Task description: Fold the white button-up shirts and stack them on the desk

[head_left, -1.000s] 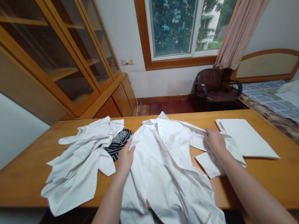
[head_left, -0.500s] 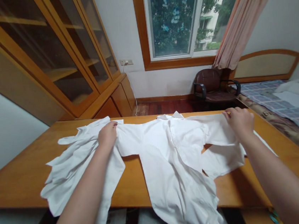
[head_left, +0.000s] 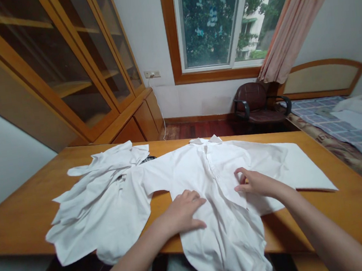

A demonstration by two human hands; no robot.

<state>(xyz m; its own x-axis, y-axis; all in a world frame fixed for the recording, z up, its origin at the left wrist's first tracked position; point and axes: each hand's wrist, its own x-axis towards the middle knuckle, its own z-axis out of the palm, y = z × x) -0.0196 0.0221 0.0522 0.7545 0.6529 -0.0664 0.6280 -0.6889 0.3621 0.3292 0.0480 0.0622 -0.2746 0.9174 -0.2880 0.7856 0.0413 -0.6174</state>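
Observation:
A white collared shirt (head_left: 187,169) lies spread across the wooden table (head_left: 18,221), its collar at the far edge and its hem hanging over the near edge. My left hand (head_left: 185,210) rests on the left half of the shirt body, fingers apart and holding nothing. Over the shirt's right half is my right hand (head_left: 252,182), its fingers curved, with a gap between thumb and forefinger; whether it touches the fabric I cannot tell. The left sleeve reaches a heap of crumpled white garments (head_left: 101,213). Beneath the right sleeve sits a flat white stack (head_left: 309,167).
A small dark patterned item (head_left: 148,159) shows beside the heap. Behind the table stand a glass-door cabinet (head_left: 73,69) and a brown armchair (head_left: 251,102). A bed (head_left: 344,122) with a checked cover is at the right, and a pink curtain (head_left: 298,24) hangs by the window.
Both hands have let go of the sleeve ends and moved inward over the shirt body. The sleeves now lie slack, and the right one rests on the white stack.

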